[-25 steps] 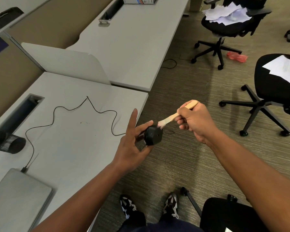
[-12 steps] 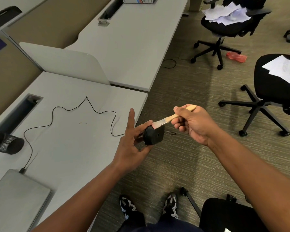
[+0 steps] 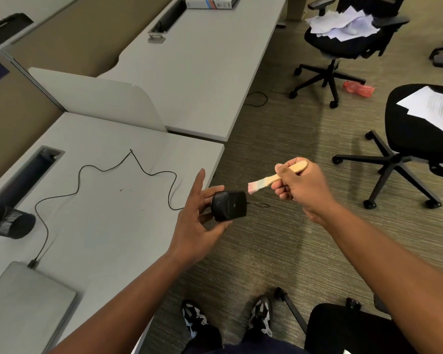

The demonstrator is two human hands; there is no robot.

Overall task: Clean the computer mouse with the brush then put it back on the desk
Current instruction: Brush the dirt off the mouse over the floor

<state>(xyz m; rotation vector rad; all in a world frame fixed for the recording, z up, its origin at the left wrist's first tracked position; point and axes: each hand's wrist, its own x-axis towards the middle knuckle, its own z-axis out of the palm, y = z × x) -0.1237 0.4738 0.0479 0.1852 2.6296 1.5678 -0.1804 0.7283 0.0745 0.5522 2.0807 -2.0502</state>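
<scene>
One closed grey laptop (image 3: 23, 305) lies on the grey desk (image 3: 108, 226), with one thin black cable (image 3: 100, 169) plugged in. Past the desk edge, over open carpet, the left hand (image 3: 197, 221) holds one black computer mouse (image 3: 229, 205). The right hand (image 3: 299, 185) grips one small wooden brush (image 3: 271, 178), bristles just above the mouse. Two black office chairs (image 3: 343, 42) hold papers.

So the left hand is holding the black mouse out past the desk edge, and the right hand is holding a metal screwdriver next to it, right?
Not quite. The head view shows the right hand gripping a wooden-handled brush, not a metal screwdriver. The rest stands: the left hand holds the black mouse past the desk edge.
</scene>
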